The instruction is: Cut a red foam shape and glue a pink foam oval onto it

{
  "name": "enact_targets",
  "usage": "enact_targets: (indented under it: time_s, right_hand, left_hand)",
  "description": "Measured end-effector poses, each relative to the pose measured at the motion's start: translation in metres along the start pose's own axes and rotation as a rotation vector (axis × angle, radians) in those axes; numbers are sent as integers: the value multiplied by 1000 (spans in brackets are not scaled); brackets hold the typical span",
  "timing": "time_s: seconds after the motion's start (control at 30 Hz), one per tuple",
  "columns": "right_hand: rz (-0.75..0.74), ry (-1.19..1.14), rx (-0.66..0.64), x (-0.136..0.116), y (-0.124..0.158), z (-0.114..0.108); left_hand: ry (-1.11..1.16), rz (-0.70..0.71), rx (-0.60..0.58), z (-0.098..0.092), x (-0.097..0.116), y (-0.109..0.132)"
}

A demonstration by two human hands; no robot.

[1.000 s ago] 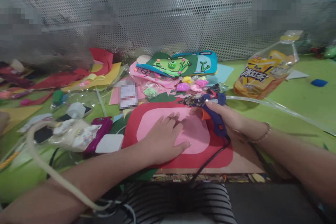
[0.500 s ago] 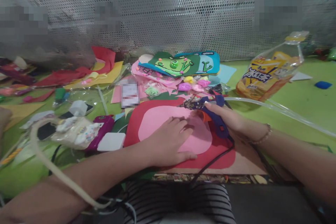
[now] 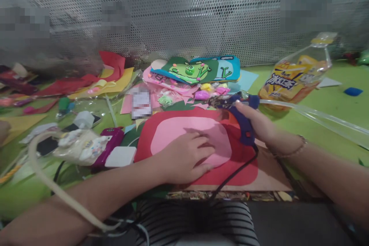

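My left hand [image 3: 184,157] lies flat on a pink felt shape [image 3: 173,132] that sits on a larger red felt piece [image 3: 242,169], fingers slightly curled. My right hand [image 3: 256,125] grips a dark blue glue gun [image 3: 243,123], lifted above the red felt's far right edge, with its black cord [image 3: 233,175] trailing toward me. A clear glue stick [image 3: 317,117] sticks out from the gun's back to the right.
A frog felt craft [image 3: 198,70] and small coloured beads [image 3: 210,91] lie behind the red felt. A yellow drink bottle [image 3: 294,78] lies at right. Red and yellow felt scraps [image 3: 95,80], a purple phone [image 3: 111,142], a white charger [image 3: 119,157] and a hose [image 3: 57,190] crowd the left. Perforated metal wall [image 3: 184,15] behind.
My right hand has lifted the glue gun off the pink felt and moved it up and right. My left hand's fingers have drawn in a little on the pink felt.
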State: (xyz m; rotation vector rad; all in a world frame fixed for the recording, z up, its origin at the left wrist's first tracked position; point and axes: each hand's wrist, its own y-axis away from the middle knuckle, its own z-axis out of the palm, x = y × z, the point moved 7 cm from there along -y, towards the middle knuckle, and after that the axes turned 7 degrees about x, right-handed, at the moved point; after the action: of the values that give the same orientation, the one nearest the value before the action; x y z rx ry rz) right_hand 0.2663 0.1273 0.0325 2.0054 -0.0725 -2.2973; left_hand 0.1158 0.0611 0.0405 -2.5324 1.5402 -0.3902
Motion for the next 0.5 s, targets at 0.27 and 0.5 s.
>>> enact_targets:
  time_s: [0.27,0.5]
  right_hand:
    - [-197,-102,65,-40,11,-12]
    - [-189,10,123,-45,17,-16]
  left_hand:
    - [84,-122,71,-6,-8,0]
    - [-17,-59,55,-4,-4,3]
